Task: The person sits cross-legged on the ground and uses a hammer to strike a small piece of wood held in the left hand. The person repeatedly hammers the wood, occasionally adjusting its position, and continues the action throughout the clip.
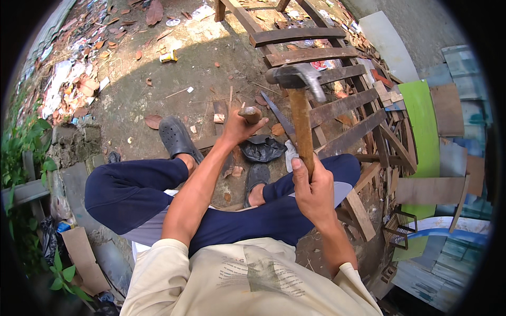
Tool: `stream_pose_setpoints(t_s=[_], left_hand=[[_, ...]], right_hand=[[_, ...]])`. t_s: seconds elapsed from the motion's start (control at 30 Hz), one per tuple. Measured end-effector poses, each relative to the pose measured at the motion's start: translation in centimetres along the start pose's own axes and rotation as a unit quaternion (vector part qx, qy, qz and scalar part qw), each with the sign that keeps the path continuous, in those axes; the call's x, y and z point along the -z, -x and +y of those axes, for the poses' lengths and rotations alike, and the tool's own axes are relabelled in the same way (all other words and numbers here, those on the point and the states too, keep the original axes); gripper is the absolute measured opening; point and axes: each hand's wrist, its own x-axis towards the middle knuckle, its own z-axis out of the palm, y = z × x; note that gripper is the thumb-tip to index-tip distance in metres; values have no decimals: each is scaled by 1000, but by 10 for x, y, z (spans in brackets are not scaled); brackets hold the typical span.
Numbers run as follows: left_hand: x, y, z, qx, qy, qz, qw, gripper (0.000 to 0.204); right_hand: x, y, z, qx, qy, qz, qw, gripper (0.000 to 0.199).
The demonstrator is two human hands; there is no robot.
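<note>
My right hand (pixel 314 192) is closed around the wooden handle of a claw hammer (pixel 301 113). The hammer stands upright, its metal head raised and slightly blurred. In front of me, my left hand (pixel 240 127) grips a short brown wooden handle (pixel 250 112) with a rounded end. Whatever lies below that handle is hidden by the fist. A dark wooden strip (pixel 220 113) is on the ground just beyond the left hand. Between the two hands, a hand saw blade (pixel 278 113) lies near a crumpled black plastic bag (pixel 262 149).
A slatted wooden frame (pixel 337 79) stretches along the right, with loose boards (pixel 360 215) nearby. Farther right lean a green panel (pixel 421 131) and a small wooden rack (pixel 399 229). Litter and dry leaves (pixel 76 87) cover the far left ground, near a broken concrete block (pixel 75 145).
</note>
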Motion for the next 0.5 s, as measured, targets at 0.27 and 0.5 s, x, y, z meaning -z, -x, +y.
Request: stream_pose_setpoints(t_s=[0.27,0.5], left_hand=[[8,5,-10,45,18,-40,998,37],[1,1,-1,-4,15,-26,1000,27]], right_hand=[[-9,-3,1,-29,70,-61,995,32],[-28,-8,42,-41,135,-82,987,30]])
